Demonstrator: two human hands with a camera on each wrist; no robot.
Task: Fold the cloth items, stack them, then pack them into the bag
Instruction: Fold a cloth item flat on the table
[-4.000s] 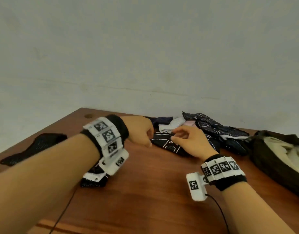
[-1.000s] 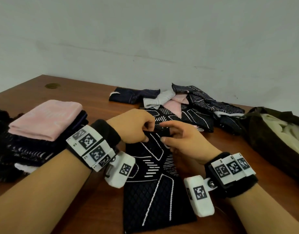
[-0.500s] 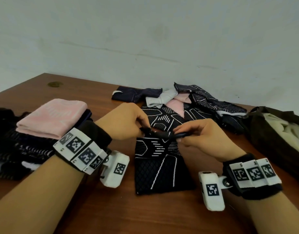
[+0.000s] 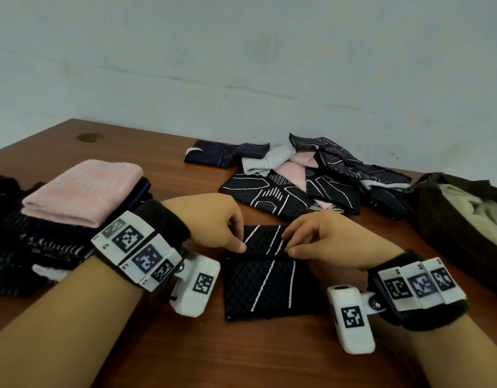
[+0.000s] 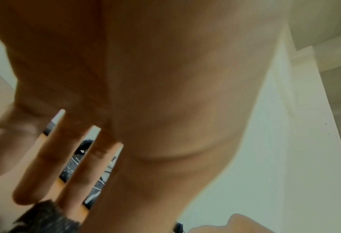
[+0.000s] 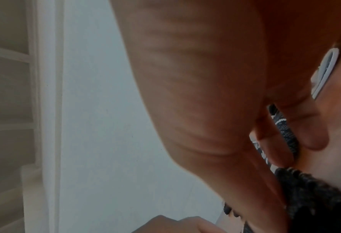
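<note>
A black quilted cloth with white stripes (image 4: 265, 278) is laid folded on the brown wooden table (image 4: 241, 357) at lower centre of the head view, its folded-over edge pinched at the left by the left hand (image 4: 213, 221) and at the right by the right hand (image 4: 331, 239). A stack of folded cloths topped by a pink one (image 4: 82, 191) is seen at the left. An unfolded pile of dark, grey and pink cloths (image 4: 303, 177) is placed behind at centre, and a dark brown bag with pale lining (image 4: 449, 217) at the right edge.
</note>
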